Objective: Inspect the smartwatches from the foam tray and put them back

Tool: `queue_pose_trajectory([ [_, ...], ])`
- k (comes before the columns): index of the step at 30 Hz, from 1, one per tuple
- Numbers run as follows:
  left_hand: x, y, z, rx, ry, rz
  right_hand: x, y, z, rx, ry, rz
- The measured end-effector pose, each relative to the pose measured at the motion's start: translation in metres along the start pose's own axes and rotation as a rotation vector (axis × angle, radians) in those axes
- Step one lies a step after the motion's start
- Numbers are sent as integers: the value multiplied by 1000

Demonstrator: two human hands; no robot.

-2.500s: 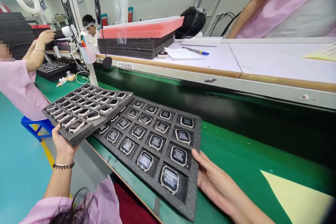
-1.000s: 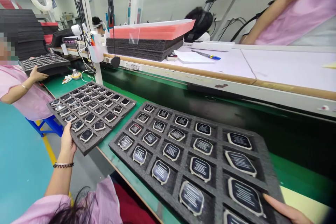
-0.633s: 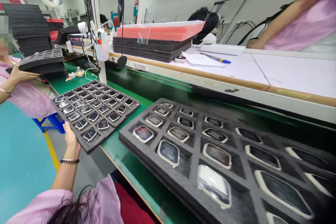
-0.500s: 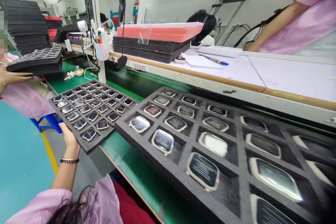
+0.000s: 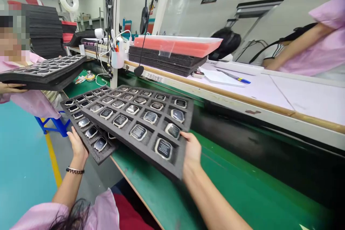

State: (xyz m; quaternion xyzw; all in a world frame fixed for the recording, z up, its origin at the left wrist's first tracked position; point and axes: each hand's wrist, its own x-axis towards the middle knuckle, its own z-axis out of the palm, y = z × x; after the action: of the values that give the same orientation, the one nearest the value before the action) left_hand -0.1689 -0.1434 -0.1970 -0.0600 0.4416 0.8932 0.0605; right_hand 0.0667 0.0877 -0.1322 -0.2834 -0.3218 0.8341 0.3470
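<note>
From here I can read just one label (image 5: 154, 78), 不良品放置区, on the shelf's front edge (image 5: 229, 102); the watch screens (image 5: 163, 148) carry rows of pale text, too small for me to make out; two dark signs (image 5: 209, 0) on the wall (image 5: 223, 12) are likewise unreadable.

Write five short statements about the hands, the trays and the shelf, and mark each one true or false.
1. The right hand grips a rectangular dark-grey foam tray that holds pale-rimmed square watches. True.
2. The left hand lies flat on the green tabletop. False: the left hand is at the edge of a second dark-grey foam tray.
3. In this view, the first tray hides part of the second. True.
4. The slim blue-and-yellow-ended pen stands upright in a cup. False: the pen lies on the white paper.
5. Salmon-pink foam sheets lie on top of black foam sheets. True.
</note>
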Motion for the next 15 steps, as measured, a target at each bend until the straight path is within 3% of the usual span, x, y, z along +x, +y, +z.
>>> queue_pose_trajectory([
  [5, -2, 1, -2, -8, -22, -48, 32, 40, 58, 154, -25, 67],
  [10, 11, 11, -11, 26, 58, -69, 43, 68, 91, 218, -80, 141],
  [12, 30, 27, -17, 36, 147, -60, 43, 71, 95, 210, -96, 180],
  [15, 73, 68, -18, -16, 194, 13, 40, 64, 92, 174, -120, 254],
])
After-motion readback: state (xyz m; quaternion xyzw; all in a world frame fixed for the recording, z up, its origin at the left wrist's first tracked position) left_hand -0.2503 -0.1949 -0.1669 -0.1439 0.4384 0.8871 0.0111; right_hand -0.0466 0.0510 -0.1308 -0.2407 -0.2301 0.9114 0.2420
